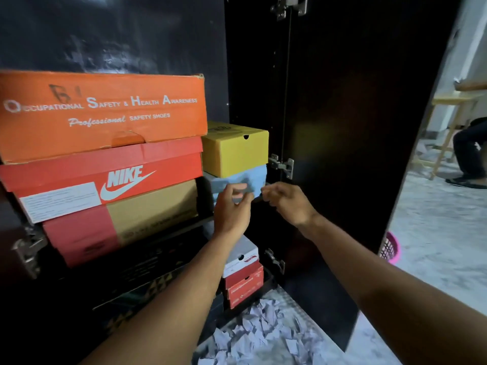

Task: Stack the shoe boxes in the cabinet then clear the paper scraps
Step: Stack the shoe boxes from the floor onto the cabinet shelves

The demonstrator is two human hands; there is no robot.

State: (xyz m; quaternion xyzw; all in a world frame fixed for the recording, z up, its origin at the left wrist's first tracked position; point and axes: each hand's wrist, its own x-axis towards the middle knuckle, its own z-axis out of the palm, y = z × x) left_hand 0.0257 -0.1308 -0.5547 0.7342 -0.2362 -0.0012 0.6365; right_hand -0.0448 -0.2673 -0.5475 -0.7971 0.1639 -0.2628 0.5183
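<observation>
Shoe boxes fill a dark cabinet. An orange safety-shoe box lies on a red Nike box, which lies on a red and tan box. To their right a yellow box sits on a light blue box. My left hand holds the blue box's front, fingers curled at its edge. My right hand is at the box's right corner, fingers loosely curled; whether it grips is unclear. Lower down sit a grey-lidded box and a red box. White paper scraps litter the floor below.
The open black cabinet door stands at right, with metal hinges beside my right hand. A pink basket stands behind the door. A seated person's legs and a wooden stool are far right on the marble floor.
</observation>
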